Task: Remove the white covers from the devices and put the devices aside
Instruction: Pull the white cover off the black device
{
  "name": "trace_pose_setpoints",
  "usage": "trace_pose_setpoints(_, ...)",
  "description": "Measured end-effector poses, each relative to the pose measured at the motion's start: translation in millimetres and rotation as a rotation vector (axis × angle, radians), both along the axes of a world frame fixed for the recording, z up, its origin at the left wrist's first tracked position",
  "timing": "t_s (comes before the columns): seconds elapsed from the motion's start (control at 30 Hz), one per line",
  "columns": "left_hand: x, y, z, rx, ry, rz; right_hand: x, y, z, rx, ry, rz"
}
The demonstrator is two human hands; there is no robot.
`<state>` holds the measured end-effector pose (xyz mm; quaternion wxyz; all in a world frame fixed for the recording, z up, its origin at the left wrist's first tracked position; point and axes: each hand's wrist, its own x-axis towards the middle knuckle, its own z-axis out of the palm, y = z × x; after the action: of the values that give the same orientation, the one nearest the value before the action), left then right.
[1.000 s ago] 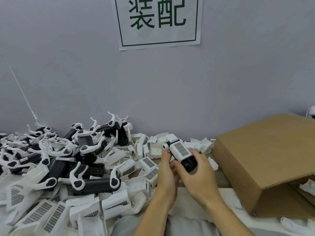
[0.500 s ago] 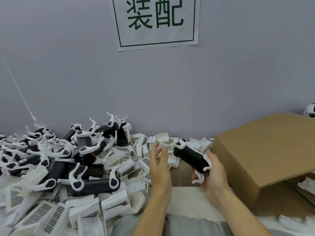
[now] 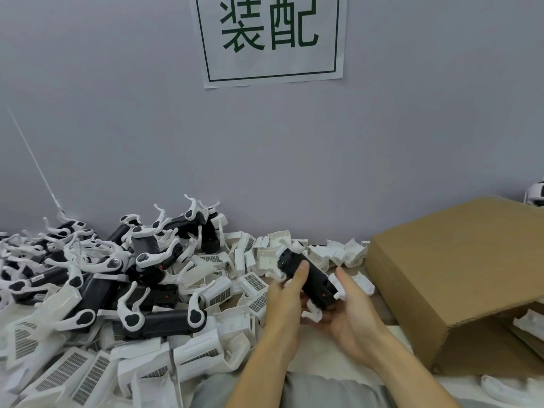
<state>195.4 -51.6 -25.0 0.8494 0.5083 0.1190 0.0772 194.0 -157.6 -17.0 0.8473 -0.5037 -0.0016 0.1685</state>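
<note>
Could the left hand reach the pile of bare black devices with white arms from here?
Probably yes: the left hand grips the black device beside the right hand, and the pile of bare black devices lies unobstructed to its left.

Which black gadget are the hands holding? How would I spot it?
Find the big cardboard box on the right. Just left of it, both hands hold one black gadget with small white arms. It alone is lifted; the others lie in the pile at left.

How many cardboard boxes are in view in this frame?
1. The cardboard box lies at the right, beside the right hand, which with the left hand holds a black device. Others may be outside the frame.
</note>
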Motion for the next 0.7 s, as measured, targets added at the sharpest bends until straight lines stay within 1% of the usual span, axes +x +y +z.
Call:
trace_pose_setpoints(0.03, 0.3, 0.2, -0.3, 0.01, 0.002, -0.009, -0.2, 0.1, -0.8, -0.076, -0.001, 0.006)
trace_pose_setpoints(0.07, 0.4, 0.6, -1.1, 0.022, 0.001, 0.007, -0.3, -0.6, -1.3, -0.198, -0.027, 0.001)
trace_pose_setpoints(0.13, 0.6, 1.4, -1.5, 0.088, 0.005, 0.065, -0.8, -2.4, -0.2, -0.431, -0.135, -0.016)
trace_pose_setpoints(0.17, 0.4, 1.7, -1.2, 0.126, 0.007, 0.084, -1.2, -3.2, 1.0, -0.51, -0.188, -0.016)
trace_pose_setpoints(0.27, -2.2, 4.1, 0.0, 0.193, 0.003, 0.069, -0.8, -8.5, 5.1, -0.624, -0.23, 0.071)
trace_pose_setpoints(0.37, -6.0, 4.2, 3.0, 0.318, -0.02, -0.057, 1.2, -25.9, 8.7, -0.625, -0.187, 0.211)
trace_pose_setpoints(0.43, -7.2, 4.5, 2.7, 0.39, -0.062, -0.141, 2.3, -38.9, 11.7, -0.539, -0.137, 0.291)
trace_pose_setpoints(0.53, -8.0, 6.3, 1.1, 0.405, -0.151, -0.222, 3.3, -52.5, 18.7, -0.432, -0.095, 0.354)
trace_pose_setpoints(0.6, -9.8, 2.2, -2.0, 0.404, -0.237, -0.247, 3.8, -55.2, 25.4, -0.415, -0.078, 0.324)
trace_pose_setpoints(0.63, -11.3, -0.8, -3.6, 0.437, -0.261, -0.232, 5.0, -54.9, 30.0, -0.411, -0.074, 0.268)
trace_pose_setpoints(0.7, -12.5, -6.0, -7.3, 0.48, -0.241, -0.187, 8.2, -54.3, 46.3, -0.354, -0.089, 0.071)
